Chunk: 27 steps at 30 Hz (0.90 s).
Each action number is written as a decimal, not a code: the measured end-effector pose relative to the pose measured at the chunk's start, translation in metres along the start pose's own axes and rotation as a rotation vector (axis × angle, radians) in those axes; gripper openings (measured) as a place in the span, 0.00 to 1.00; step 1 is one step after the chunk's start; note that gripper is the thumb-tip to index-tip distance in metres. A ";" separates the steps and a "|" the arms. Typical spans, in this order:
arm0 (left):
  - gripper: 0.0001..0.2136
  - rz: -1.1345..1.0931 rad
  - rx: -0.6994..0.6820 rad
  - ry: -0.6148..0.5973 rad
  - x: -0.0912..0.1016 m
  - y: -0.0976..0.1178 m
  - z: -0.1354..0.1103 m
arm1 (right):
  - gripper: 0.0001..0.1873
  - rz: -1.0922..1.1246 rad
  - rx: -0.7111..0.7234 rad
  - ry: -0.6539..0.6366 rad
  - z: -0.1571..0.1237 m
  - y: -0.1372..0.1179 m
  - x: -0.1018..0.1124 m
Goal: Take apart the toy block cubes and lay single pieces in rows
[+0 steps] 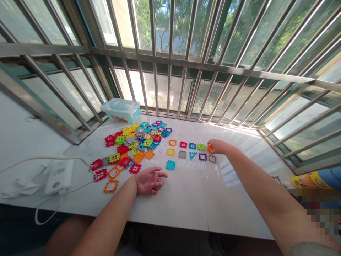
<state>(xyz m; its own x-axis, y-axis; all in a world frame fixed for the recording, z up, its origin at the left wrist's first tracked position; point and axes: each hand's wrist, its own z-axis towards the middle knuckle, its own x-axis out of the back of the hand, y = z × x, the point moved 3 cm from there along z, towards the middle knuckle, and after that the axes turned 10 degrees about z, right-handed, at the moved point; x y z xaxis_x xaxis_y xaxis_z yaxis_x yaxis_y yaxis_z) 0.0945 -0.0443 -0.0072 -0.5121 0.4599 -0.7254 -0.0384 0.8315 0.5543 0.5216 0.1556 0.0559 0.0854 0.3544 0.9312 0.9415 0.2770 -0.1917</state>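
Observation:
My right hand [218, 146] reaches across the white tabletop [183, 202], its fingertips pinching a small orange plastic tile [210, 148]. That tile sits at the end of a row of snap-together tiles, including a red tile [183, 144] and a green tile [201, 147]. A second row lies just below, with a blue triangular frame [193, 155]. My left hand [150, 180] rests on the table, open and curled slightly, holding nothing. It lies nearest a red tile [135, 168] and a teal tile [171, 165]. A large heap of multicoloured tiles [130, 149] spreads beyond it.
A translucent plastic box with a teal lid [121, 111] stands behind the heap, against the window. Steel window bars [170, 85] run along the far side. A white electrical unit [59, 176] with cables lies at the left, and a printed cartoon item [314, 179] sits at the right.

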 end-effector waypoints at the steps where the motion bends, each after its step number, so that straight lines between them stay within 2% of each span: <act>1: 0.19 0.000 0.001 0.000 0.000 0.000 0.000 | 0.34 0.003 0.000 -0.001 -0.001 -0.001 0.001; 8: 0.19 -0.001 0.002 0.012 0.001 -0.001 0.001 | 0.32 -0.033 -0.002 0.004 -0.006 -0.005 0.002; 18: 0.19 -0.006 -0.001 0.011 0.002 -0.001 0.001 | 0.28 -0.056 0.019 0.001 0.007 0.004 -0.003; 27: 0.19 0.000 -0.004 -0.001 0.001 0.000 0.000 | 0.30 -0.055 -0.005 -0.021 0.012 0.001 0.000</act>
<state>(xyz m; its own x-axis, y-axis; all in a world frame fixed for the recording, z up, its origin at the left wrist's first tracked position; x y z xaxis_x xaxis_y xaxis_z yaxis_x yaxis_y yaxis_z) 0.0946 -0.0443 -0.0080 -0.5114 0.4606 -0.7255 -0.0414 0.8300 0.5562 0.5190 0.1667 0.0517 0.0268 0.3572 0.9336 0.9461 0.2924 -0.1390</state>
